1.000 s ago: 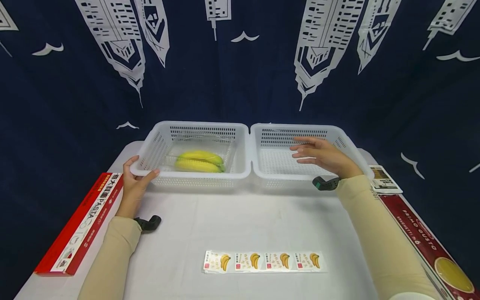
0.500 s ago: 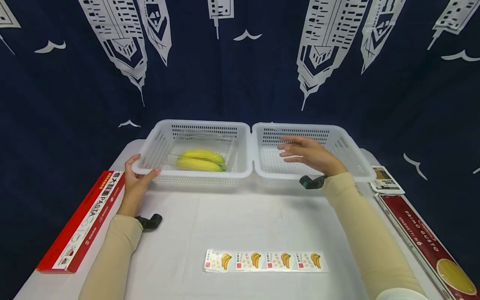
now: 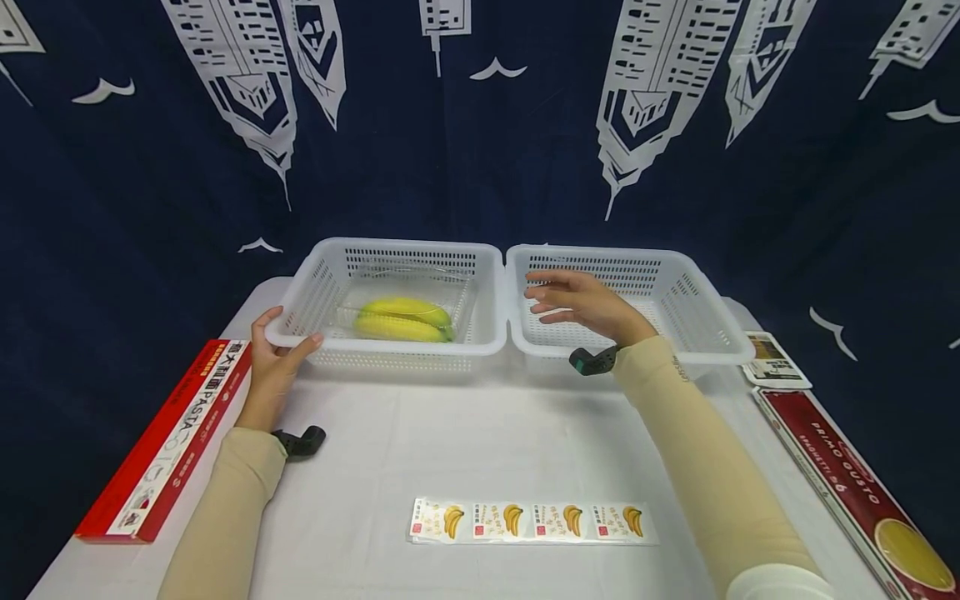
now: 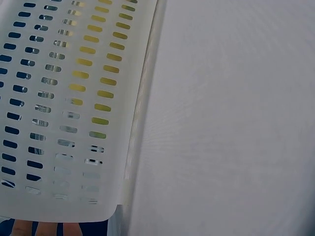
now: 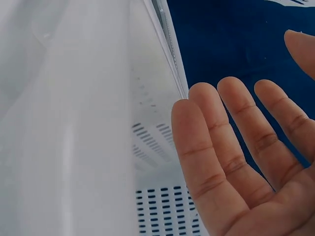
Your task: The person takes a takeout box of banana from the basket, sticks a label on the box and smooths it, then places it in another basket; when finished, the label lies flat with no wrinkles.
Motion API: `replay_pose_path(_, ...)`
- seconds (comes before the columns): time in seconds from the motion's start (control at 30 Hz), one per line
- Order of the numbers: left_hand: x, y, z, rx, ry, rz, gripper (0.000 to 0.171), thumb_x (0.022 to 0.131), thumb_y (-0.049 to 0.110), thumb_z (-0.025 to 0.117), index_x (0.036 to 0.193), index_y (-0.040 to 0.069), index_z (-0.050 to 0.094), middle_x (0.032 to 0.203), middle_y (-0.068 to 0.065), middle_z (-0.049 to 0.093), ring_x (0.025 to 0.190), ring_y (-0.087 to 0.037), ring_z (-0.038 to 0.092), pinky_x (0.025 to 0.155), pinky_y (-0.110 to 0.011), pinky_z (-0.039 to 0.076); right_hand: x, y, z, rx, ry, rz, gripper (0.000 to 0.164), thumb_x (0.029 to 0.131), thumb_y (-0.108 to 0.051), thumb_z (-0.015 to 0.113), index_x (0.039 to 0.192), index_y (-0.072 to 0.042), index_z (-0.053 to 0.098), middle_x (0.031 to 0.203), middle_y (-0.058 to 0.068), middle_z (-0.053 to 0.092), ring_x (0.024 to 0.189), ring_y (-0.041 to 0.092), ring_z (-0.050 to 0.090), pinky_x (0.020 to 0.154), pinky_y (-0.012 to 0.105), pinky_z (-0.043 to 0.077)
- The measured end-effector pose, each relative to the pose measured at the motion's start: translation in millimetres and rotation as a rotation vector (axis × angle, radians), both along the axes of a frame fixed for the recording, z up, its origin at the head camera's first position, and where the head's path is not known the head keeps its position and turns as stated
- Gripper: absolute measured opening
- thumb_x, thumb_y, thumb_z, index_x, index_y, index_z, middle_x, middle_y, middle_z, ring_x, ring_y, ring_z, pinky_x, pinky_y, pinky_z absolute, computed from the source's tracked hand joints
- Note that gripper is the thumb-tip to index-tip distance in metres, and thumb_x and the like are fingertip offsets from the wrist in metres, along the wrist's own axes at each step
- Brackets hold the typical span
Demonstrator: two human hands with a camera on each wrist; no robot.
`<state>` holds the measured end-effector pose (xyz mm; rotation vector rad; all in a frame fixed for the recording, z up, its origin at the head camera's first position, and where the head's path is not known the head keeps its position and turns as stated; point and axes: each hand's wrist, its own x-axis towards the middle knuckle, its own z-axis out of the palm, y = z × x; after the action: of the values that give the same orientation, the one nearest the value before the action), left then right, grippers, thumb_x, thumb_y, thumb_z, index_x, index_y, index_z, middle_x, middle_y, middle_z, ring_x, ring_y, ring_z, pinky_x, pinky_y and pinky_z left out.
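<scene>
At the front left corner of the left white plastic basket, my left hand grips the rim, thumb on the front side and fingers round the left end. Its fingertips show under the basket's edge in the left wrist view. Yellow bananas with greenish tips lie inside in a clear plastic box. My right hand hovers over the left half of the right white basket. Its fingers are extended and spread in the right wrist view, with nothing held.
A strip of banana stickers lies at the table's front. A red pasta box lies along the left edge. At the right are a dark red spaghetti box and a small printed packet. A navy patterned cloth hangs behind.
My right hand has moved left across the right basket, towards the left basket. The left hand keeps its grip on the basket's corner. The head view has shifted slightly.
</scene>
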<state>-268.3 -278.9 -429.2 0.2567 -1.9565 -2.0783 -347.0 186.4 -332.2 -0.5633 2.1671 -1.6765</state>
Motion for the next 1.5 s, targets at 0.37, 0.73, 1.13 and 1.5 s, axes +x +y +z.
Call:
replay_pose_path(0.37, 1.5, 0.1, 1.2, 0.01, 0.002, 0.001, 0.083, 0.102, -0.002, 0.068, 0.163, 0.03, 0.023, 0.168, -0.008, 0.033, 0.145, -0.022, 0.044, 0.116, -0.02, 0.043, -3.6, -35.8, 3.6, 0.019, -0.01, 0.013, 0.054, 0.111, -0.007, 0.057, 0.16, 0.008, 0.04, 0.148, 0.03, 0.057, 0.109, 0.02, 0.07, 0.108, 0.046, 0.057)
replay_pose_path(0.73, 3.1, -0.8, -0.1, 0.007, 0.014, 0.009, 0.081, 0.101, -0.002, 0.068, 0.162, 0.029, 0.024, 0.166, -0.009, 0.034, 0.145, -0.023, 0.044, 0.116, -0.019, 0.042, -7.3, -76.4, 12.1, 0.034, -0.079, -0.072, 0.055, 0.109, -0.009, 0.059, 0.16, 0.006, 0.043, 0.145, 0.028, 0.055, 0.111, 0.027, 0.071, 0.103, 0.038, 0.06)
replay_pose_path(1.13, 1.8, 0.1, 0.2, -0.022, 0.018, -0.001, 0.082, 0.102, -0.001, 0.068, 0.163, 0.028, 0.022, 0.167, -0.012, 0.033, 0.145, -0.023, 0.044, 0.113, -0.019, 0.043, -8.3, -104.7, 20.0, 0.13, -0.163, -0.084, 0.066, 0.108, -0.014, 0.062, 0.167, -0.003, 0.035, 0.165, 0.022, 0.044, 0.146, 0.046, 0.051, 0.116, 0.042, 0.05)
replay_pose_path(1.5, 1.1, 1.1, 1.4, 0.01, 0.033, -0.001, 0.081, 0.102, -0.003, 0.066, 0.163, 0.026, 0.022, 0.166, -0.011, 0.033, 0.145, -0.025, 0.044, 0.113, -0.019, 0.044, -13.0, -129.8, 23.1, 0.255, -0.206, -0.112, 0.075, 0.106, -0.022, 0.068, 0.171, -0.018, 0.032, 0.176, 0.011, 0.028, 0.145, 0.04, 0.048, 0.119, 0.045, 0.046)
